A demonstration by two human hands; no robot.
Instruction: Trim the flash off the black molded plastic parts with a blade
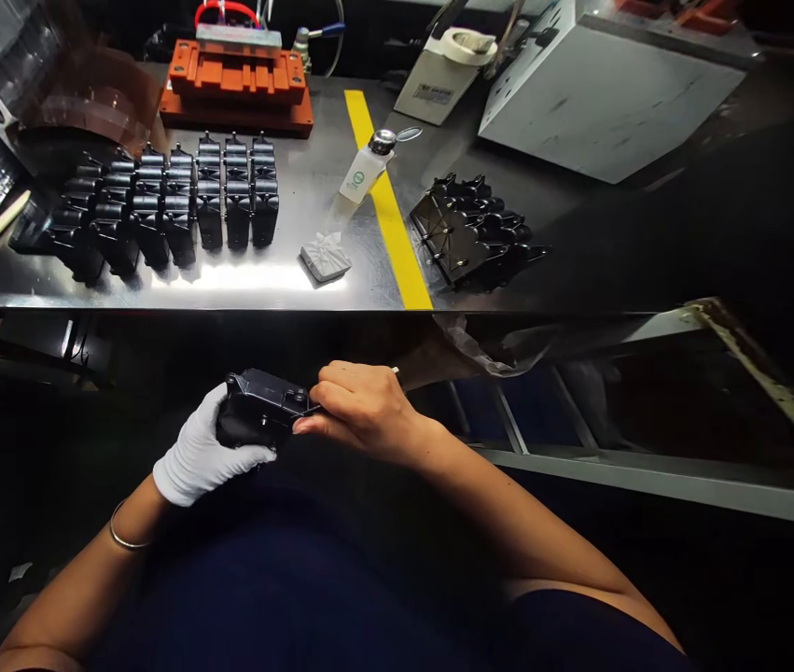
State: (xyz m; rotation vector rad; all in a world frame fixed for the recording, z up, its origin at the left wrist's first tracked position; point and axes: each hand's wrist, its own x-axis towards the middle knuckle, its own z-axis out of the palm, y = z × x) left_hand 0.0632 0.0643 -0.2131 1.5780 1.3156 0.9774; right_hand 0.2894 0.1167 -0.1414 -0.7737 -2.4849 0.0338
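Before a steel desk (369,285), a black part (257,422) is grasped by the gloved left hand (193,455); a thin tool (395,371), mostly hidden, is clenched in the right hand (363,411). Probably light, stiff and slick, the part is best held by its sides.

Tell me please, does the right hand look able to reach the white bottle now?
Probably yes. The right hand is busy at the black part, but nothing seems to stand between that hand and the white bottle on the table.
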